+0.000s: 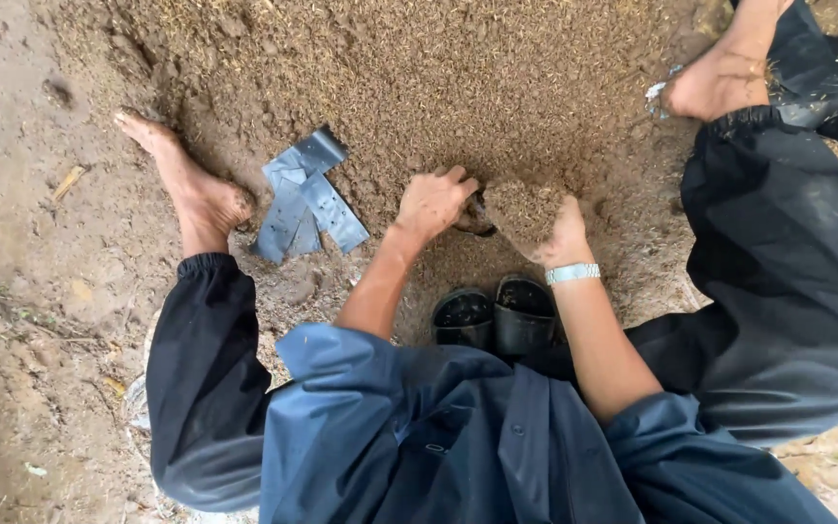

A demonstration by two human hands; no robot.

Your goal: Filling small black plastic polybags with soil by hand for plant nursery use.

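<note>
I look down at my lap as I sit on the ground with bare feet spread apart. My right hand point(557, 236), with a silver watch on the wrist, cups a heap of brown husky soil mix point(524, 207). My left hand point(434, 202) is curled beside it, gripping a small dark bag point(477, 219) that is mostly hidden between the hands. Two black plastic nursery bags point(493, 315) stand upright between my knees, just below the hands; the left one shows dark filling.
A big mound of brown soil and husk mix point(419, 78) spreads ahead of me. Several flat grey plastic bags point(305, 199) lie by my left foot point(196, 189). My right foot point(720, 82) rests at the top right near black plastic sheeting point(826, 68).
</note>
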